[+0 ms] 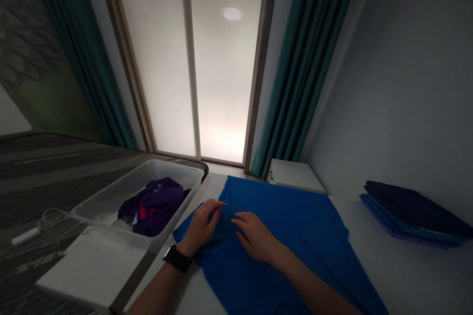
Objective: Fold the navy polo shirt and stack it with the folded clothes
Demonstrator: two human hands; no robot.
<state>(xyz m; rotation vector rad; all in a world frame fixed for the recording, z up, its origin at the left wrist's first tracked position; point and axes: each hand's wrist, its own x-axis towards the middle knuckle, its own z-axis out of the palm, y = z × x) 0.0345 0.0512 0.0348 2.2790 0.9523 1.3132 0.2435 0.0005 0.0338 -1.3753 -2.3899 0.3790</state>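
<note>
A blue shirt lies spread out on the white table, one sleeve pointing left. Over its left part is my left hand, fingers stretched and apart, with a dark watch on the wrist. My right hand rests on or just above the cloth a little to the right, its fingers reaching toward the left hand. Neither hand grips any cloth that I can see. Whether the fingertips press on the fabric is hard to tell.
Left of the table, a clear plastic bin holds crumpled purple clothing. A stack of folded clothes in blue and navy sits at the right. A white cabinet stands behind the table. On the far left lies a white power strip.
</note>
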